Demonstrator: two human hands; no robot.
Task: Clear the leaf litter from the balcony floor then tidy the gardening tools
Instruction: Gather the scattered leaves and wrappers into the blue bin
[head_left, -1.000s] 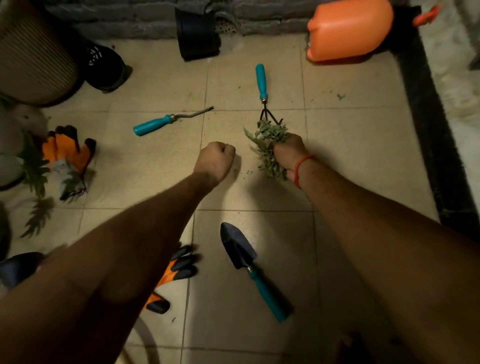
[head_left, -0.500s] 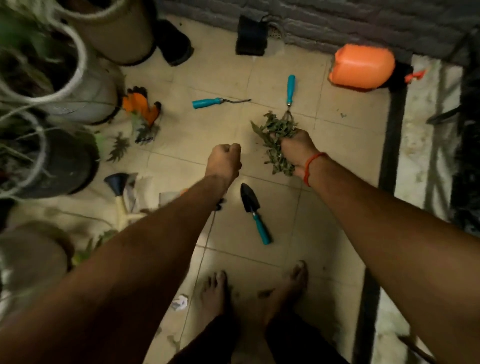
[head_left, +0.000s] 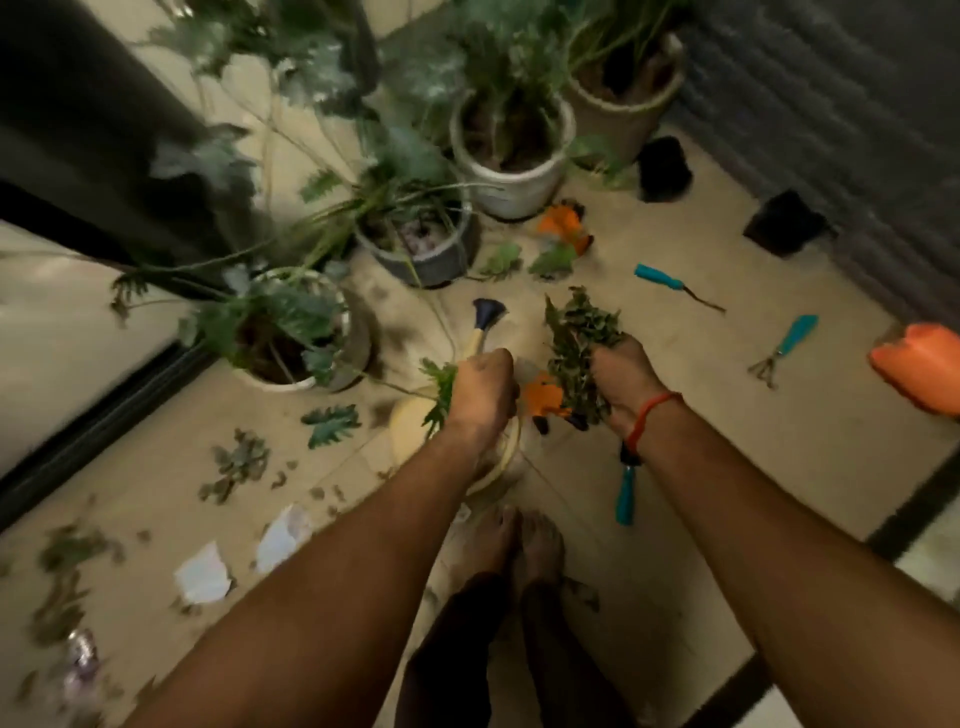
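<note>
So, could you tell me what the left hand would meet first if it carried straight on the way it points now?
Most likely the watering can: the left hand, a closed fist, points up the picture, and the can's spout and dark rose lie just ahead of the knuckles. The hand seems higher than the floor, so it might pass over it.

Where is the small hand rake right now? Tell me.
In the head view, the hand rake lies on the tiles at the right, between the teal-handled weeder and the orange watering can.

1. Dim, warm, yellowish light, brightest on the floor tiles (head_left: 691, 395) mid-frame
2. Upper left and far right fall into deep shadow
3. Motion blur smears the potted plants (head_left: 498, 130) and the frame edges
4. Wide-angle bending along the borders
</note>
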